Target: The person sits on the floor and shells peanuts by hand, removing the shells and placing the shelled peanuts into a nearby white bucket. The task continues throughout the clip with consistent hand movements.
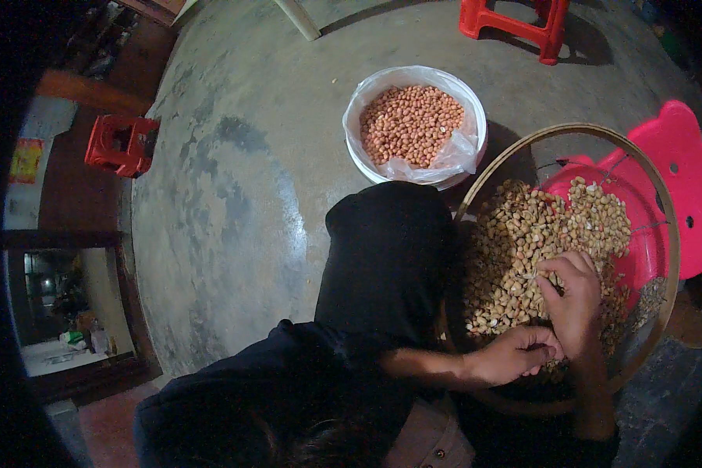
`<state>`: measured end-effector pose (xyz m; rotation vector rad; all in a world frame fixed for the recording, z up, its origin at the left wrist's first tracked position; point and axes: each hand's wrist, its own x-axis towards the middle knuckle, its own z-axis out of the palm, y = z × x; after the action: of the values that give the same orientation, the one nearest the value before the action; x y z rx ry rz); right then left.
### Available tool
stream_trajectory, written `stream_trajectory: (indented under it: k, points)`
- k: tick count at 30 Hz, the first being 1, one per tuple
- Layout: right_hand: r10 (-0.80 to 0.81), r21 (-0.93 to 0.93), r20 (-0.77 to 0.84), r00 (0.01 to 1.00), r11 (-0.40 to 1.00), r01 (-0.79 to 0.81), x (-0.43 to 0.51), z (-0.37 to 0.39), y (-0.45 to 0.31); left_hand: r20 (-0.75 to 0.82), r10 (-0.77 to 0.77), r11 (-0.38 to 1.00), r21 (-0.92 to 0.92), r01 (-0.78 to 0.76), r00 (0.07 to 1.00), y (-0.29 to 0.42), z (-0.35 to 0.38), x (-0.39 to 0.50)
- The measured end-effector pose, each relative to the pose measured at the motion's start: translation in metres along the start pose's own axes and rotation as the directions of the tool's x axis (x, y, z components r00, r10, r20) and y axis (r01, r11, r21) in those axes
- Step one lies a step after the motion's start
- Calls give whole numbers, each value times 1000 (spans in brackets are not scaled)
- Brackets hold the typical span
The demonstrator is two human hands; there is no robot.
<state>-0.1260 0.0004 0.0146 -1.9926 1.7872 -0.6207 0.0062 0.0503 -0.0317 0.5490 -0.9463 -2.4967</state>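
Observation:
A round wooden-rimmed sieve [671, 199] stands before me on the right, and a heap of pale tan nuts, probably peanuts [512, 275], lies in it. My right hand [573, 292] is over the middle of the heap. Its thumb and index fingertips nearly meet among the nuts; whether they pinch one is too small to tell. Just below, my left hand [515, 355] is curled over the near part of the sieve, thumb folded against the fingers and touching the right wrist. What lies inside its curl is hidden.
Beyond my dark-clothed knee [392, 251] stands a white bucket [362, 169] lined with plastic, holding pinkish peanut kernels [412, 123]. A pink plastic chair [678, 146] is under and beside the sieve. Red stools stand far right [509, 26] and left [120, 145] on the concrete floor [240, 193].

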Motion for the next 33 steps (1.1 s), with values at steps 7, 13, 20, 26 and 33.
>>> stream_trajectory:
  k: [7,13,20,26,33]
  points:
    - [407,469,196,892,760,-450,-17,-34,-1,-257,88,986,-114,-120,962,20,-9,5]
    - [398,668,216,892,606,-432,-43,-49,-9,-171,106,980,-147,-132,980,30,-9,5]
    - [289,527,126,949,791,-310,-45,-48,-9,-203,159,982,-68,-176,966,39,-3,3]
    - [195,465,74,978,861,-207,-41,-50,-10,-259,213,974,-23,-226,942,42,-2,4]
    - [267,536,85,960,800,-270,-41,-48,-6,-257,196,979,-4,-203,946,42,-4,3]
